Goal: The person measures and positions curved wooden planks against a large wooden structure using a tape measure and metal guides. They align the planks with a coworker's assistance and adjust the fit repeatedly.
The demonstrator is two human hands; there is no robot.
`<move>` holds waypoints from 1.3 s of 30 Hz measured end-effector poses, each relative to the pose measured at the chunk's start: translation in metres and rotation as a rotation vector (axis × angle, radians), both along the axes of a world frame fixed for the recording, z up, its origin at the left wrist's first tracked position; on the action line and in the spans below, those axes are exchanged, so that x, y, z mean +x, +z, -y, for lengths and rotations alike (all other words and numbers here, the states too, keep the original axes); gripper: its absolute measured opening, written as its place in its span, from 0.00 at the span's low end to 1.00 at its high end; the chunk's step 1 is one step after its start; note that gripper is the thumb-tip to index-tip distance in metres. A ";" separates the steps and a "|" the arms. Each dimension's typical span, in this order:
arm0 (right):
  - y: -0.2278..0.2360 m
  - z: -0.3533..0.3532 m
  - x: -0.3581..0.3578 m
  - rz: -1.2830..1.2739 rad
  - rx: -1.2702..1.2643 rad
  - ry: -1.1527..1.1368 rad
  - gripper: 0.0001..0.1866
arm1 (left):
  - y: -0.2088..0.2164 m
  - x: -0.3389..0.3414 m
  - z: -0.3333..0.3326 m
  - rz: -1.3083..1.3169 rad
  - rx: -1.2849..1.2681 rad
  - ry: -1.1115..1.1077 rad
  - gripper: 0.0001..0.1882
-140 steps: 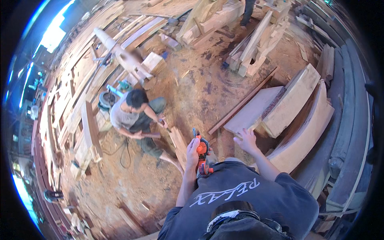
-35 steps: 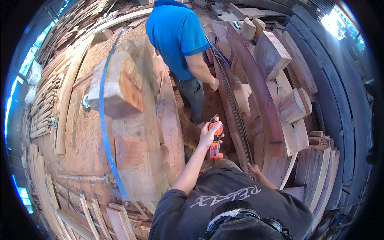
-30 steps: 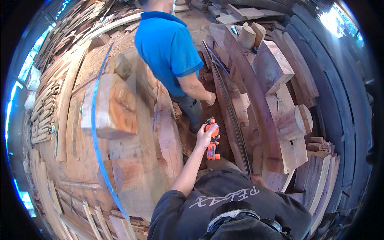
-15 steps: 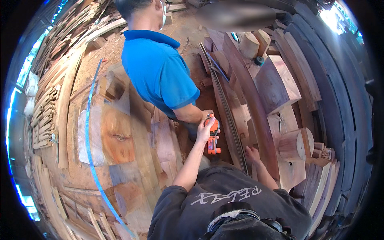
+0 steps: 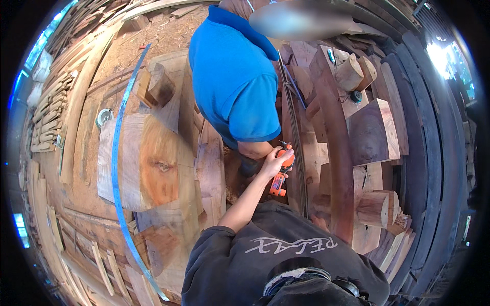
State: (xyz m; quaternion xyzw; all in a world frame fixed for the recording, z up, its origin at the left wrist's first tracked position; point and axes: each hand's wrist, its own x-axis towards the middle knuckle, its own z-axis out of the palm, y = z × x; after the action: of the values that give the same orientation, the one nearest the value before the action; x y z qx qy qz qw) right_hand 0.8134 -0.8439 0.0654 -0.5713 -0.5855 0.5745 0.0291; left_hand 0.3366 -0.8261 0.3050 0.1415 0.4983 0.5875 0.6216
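Observation:
My left hand [image 5: 277,164] is closed round an orange and black cordless drill [image 5: 279,184], held over the dark gap between the timbers. A thin bit points away from me at its far end. Right beside it is the forearm [image 5: 253,149] of a person in a blue shirt; that person's hand is hidden. My right hand [image 5: 320,222] is low beside a long reddish beam [image 5: 341,183], partly covered by my dark shirt, and its fingers are not clear. Long thin dark strips [image 5: 296,153] run between the drill and the beam.
A wooden block with a knot [image 5: 162,166] lies at left, crossed by a long blue strip [image 5: 116,168]. A circular saw [image 5: 104,117] rests beyond it. Cut blocks [image 5: 375,132] and a tape measure [image 5: 356,97] are at right. Dark planks [image 5: 423,168] line the far right.
The view has shifted. The person in blue has turned and leans closer over the strips. My left hand has moved slightly right with the drill; my right hand has drawn back toward my body.

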 end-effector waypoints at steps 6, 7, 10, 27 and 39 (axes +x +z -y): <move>0.057 -0.049 -0.091 -0.065 -0.175 -0.360 0.19 | -0.003 -0.008 -0.003 -0.025 0.000 0.008 0.32; 0.063 -0.056 -0.105 -0.051 -0.152 -0.369 0.20 | -0.003 -0.009 -0.004 -0.040 -0.009 0.005 0.32; 0.072 -0.067 -0.130 -0.023 -0.087 -0.349 0.20 | -0.001 -0.009 -0.004 -0.036 -0.011 0.005 0.32; 0.029 -0.029 -0.099 0.152 -0.159 -0.298 0.20 | 0.003 -0.014 -0.005 0.003 -0.023 0.003 0.27; 0.022 -0.041 -0.114 0.086 -0.072 -0.252 0.21 | 0.003 -0.005 0.000 0.054 -0.129 -0.014 0.25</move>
State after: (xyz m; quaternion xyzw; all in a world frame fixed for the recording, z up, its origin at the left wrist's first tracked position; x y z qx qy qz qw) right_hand 0.6999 -0.8027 0.0871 -0.6649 -0.4888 0.5620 0.0554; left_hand 0.3315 -0.8258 0.3082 0.0887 0.5173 0.5535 0.6467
